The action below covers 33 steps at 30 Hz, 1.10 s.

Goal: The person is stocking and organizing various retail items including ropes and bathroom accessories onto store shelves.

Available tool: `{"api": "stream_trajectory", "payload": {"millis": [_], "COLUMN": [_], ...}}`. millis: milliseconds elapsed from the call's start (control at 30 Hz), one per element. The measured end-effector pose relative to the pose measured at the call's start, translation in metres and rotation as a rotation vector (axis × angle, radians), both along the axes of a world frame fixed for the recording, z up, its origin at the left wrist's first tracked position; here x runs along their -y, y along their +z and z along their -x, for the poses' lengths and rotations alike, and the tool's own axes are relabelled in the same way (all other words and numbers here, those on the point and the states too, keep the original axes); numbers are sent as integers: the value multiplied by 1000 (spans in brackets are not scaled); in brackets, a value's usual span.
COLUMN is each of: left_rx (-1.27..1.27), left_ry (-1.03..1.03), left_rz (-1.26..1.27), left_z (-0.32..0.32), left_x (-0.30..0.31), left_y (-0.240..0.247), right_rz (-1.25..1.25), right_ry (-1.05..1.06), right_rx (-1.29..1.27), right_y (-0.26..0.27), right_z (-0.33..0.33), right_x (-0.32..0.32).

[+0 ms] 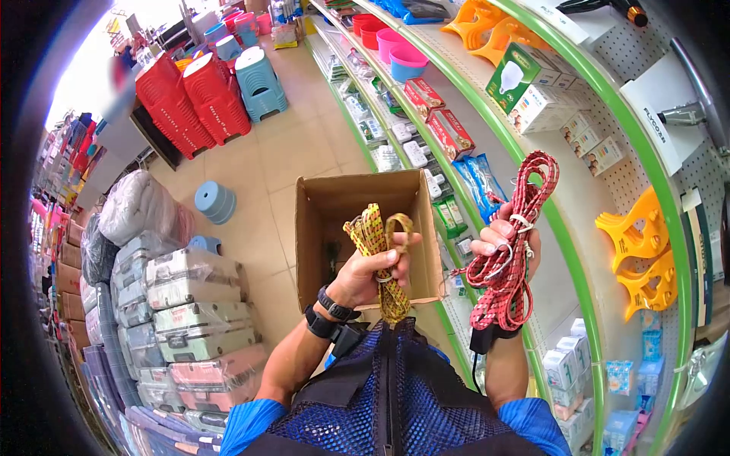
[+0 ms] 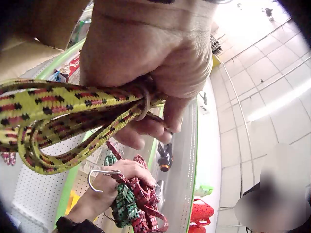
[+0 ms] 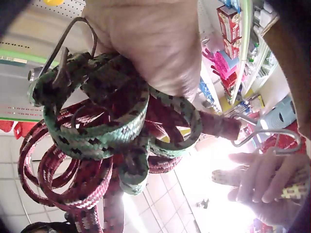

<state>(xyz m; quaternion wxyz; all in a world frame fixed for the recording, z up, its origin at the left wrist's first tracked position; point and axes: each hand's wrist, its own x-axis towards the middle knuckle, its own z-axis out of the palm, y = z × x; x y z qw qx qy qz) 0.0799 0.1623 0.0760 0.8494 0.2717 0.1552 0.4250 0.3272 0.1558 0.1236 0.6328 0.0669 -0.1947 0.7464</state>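
Aisle (image 1: pixel 262 163); yellow cord (image 1: pixel 372 237) near carton rim (image 1: pixel 300 243)

Head: bright, glare upper left | edges dark, curved | ceiling light (image 2: pixel 280 102) glowing | right-wrist view seemingly overexposed

Red stools (image 1: pixel 175 110) stood stacked beside blue stools (image 1: pixel 261 85). A small blue stool (image 1: pixel 215 201) sat on the tan floor (image 1: pixel 266 171). Suitcases (image 1: pixel 199 304) in clear plastic were piled up high. A green bulb box (image 1: pixel 517 76) sat on a shelf (image 1: pixel 462 80).
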Motion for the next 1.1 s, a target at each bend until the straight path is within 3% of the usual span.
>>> {"api": "stream_trajectory", "payload": {"millis": [67,133,167,200,267,300,333,367,400,467,500,567,700,767,933,1033,1100], "left_rx": [69,-33,-152,-274,-213,-137,-55,-23,-229,-216,-295,-220,-181,-168,-155,-181,-115], "left_ry": [1,13,77,132,113,141,178,143,254,195,130,106,48,49,21,52,-8], "left_rz": [-80,-108,-9,84,92,141,196,172,13,-96,-127,-79,27,69,171,303,386], "left_z": [-9,-18,-26,-36,-40,-50,-53,-51,-57,-52,-46,-45,-22,-26,-13,-5,0], "left_x": [-5,-9,-10,-13,-15,-15,-14,-16,-13,-17,-18,-14,-14,-7,-5,-5,-8], "left_y": [-2,3,6,10,8,16,20,-1,-4,-19,-22,-29,-39,-34,-28,-52,-61], "right_rz": [84,190,294,408,362,334,347,292,233,273,207,-9,-86,159,192,346,393], "right_ry": [-22,49,103,37,22,-210,-138,-161,-179,-113,-144,-302,-304,26,41,27,-72], "right_rx": [23,251,343,595,747,979,954,1110,1262,1261,1281,1432,1411,1307,1244,985,1045], "right_y": [3,12,21,15,25,13,19,2,-8,-11,-12,-3,-17,-20,-30,-26,-24], "right_z": [-6,-13,-11,-11,-5,7,6,9,15,17,26,37,49,42,46,30,14], "right_x": [3,8,11,7,8,10,10,9,8,10,7,8,-3,2,10,20,33]}}
